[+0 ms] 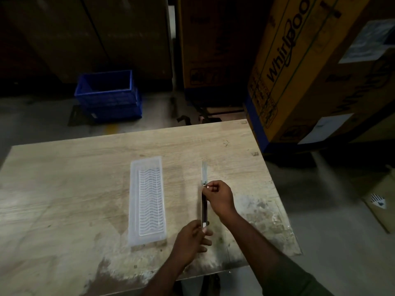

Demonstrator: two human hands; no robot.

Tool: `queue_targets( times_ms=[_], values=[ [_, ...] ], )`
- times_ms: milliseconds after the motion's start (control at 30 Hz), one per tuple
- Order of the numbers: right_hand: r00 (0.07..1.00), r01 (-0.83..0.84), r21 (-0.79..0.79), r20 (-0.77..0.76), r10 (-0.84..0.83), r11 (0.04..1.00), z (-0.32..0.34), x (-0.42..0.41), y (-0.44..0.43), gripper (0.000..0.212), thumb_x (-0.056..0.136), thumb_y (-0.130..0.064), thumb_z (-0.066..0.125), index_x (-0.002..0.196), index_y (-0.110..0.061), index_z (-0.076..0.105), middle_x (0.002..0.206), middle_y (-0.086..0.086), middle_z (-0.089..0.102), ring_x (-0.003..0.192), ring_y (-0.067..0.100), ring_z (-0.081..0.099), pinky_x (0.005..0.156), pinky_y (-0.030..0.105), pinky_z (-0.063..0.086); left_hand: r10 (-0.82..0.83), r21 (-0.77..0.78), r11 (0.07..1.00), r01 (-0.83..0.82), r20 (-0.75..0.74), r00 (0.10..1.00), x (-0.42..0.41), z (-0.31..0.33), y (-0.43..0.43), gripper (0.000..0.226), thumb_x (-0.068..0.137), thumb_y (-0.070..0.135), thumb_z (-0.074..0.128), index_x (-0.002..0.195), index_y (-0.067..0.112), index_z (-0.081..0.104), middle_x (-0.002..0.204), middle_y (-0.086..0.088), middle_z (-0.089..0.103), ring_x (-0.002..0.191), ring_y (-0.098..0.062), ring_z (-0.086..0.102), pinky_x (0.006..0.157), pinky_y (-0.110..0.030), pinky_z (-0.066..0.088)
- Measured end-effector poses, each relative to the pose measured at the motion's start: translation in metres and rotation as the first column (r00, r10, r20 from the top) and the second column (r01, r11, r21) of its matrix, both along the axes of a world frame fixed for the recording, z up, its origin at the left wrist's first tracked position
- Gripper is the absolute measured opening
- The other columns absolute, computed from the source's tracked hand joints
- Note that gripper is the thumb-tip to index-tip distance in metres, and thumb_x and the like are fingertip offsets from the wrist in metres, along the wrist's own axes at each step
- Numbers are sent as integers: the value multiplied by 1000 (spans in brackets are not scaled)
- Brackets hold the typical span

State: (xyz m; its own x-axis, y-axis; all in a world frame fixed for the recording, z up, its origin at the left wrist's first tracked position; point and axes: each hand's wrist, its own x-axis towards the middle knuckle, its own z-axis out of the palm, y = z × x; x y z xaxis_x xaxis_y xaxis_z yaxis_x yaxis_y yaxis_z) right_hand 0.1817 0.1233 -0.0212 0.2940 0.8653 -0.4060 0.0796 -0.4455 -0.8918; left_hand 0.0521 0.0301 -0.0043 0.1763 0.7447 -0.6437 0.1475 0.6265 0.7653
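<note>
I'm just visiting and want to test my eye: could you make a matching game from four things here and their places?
Things: 1 clear tray; 2 blue crate; 3 thin strip; 4 Whirlpool box.
Places: A on the floor beyond the table; B held by left hand and right hand; C flat on the table; D standing right of the table.
Pairs: 1-C; 2-A; 3-B; 4-D.

Wears a dark, olive-green sleeve (310,285) of plain cloth on the right arm, its edge ending above the forearm near the lower right corner. Shows the right hand (220,196) and the left hand (193,238) bare, both forearms uncovered, the left one as far as the bottom edge.
</note>
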Motion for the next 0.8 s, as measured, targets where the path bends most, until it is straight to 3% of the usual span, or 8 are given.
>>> queue_targets(
  times_ms=[100, 200, 267, 400, 600, 800],
  values=[
    [991, 20, 57, -130, -13, 998, 30, -2, -2, 30, 73, -17, 81, 96, -17, 61, 76, 2, 64, 76, 22, 69, 82, 45, 61, 28, 58, 998, -31, 58, 998, 0, 18, 0, 17, 96, 16, 54, 110, 14, 64, 91, -10, 75, 66, -17, 66, 59, -27, 53],
    [962, 13, 84, -273, 11, 996, 63, -2, -5, 42, 75, -13, 82, 111, -13, 59, 97, 11, 69, 91, 31, 73, 85, 41, 61, 48, 98, 994, -57, 88, 995, -3, 34, 1, 18, 97, 12, 52, 111, 12, 64, 90, -12, 74, 66, -18, 66, 62, -28, 55],
    [942, -22, 120, -329, 60, 993, 82, -2, -7, 41, 79, -8, 78, 116, -7, 61, 105, 15, 71, 94, 32, 73, 84, 37, 61, 55, 128, 990, -67, 93, 994, -5, 44, 2, 18, 97, 12, 52, 110, 13, 65, 91, -12, 74, 67, -19, 66, 64, -28, 56],
    [888, -42, 155, -448, 108, 987, 106, -5, -7, 24, 88, -7, 68, 112, -2, 66, 95, 14, 73, 88, 28, 73, 83, 36, 60, 49, 179, 981, -69, 113, 992, -12, 62, -1, 20, 97, 12, 52, 109, 16, 67, 91, -11, 75, 69, -18, 67, 67, -29, 57],
    [893, -71, 181, -427, 144, 981, 125, -9, -10, 22, 93, -11, 62, 112, -2, 67, 92, 13, 75, 86, 24, 74, 78, 31, 60, 44, 233, 970, -72, 124, 991, -20, 85, -8, 21, 96, 10, 53, 111, 16, 68, 90, -10, 75, 69, -17, 67, 69, -30, 58],
    [877, -110, 224, -437, 200, 968, 131, -18, -19, 24, 92, -6, 62, 115, 1, 65, 95, 15, 74, 88, 26, 73, 85, 38, 59, 69, 263, 958, -112, 168, 983, -29, 102, -12, 23, 96, 9, 53, 113, 15, 68, 93, -12, 76, 71, -18, 68, 69, -28, 58]
  ],
)
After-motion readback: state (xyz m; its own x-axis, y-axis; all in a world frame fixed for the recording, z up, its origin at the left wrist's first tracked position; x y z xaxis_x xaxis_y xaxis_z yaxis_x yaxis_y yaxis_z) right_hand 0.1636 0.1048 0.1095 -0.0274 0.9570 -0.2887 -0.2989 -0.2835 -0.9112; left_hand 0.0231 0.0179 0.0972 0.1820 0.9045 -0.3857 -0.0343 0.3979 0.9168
